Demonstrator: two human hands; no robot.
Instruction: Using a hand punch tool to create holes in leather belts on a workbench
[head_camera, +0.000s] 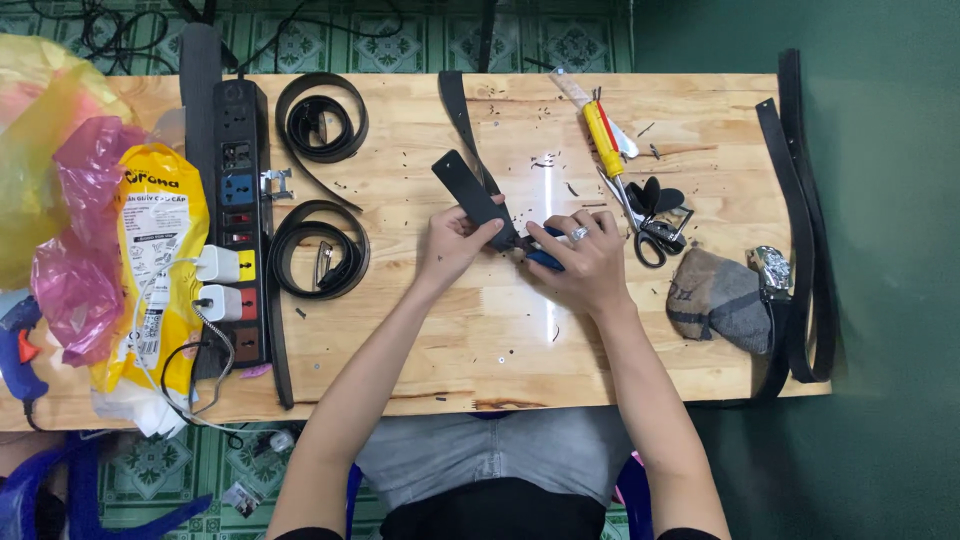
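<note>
The black belt strap (468, 196) angled up-left over the bench (420, 340); the left hand (452, 245) pinched it, while the right hand (585, 262) gripped what seemed a blue-handled tool (545, 259).

I see open bench (480, 350) between my forearms and along the near edge. To the left, two coiled belts (320, 250) and the power strip (238, 200) block the way; to the right, scissors (650, 235), a screwdriver (603, 140) and a grey pouch (720, 298) crowd in.
</note>
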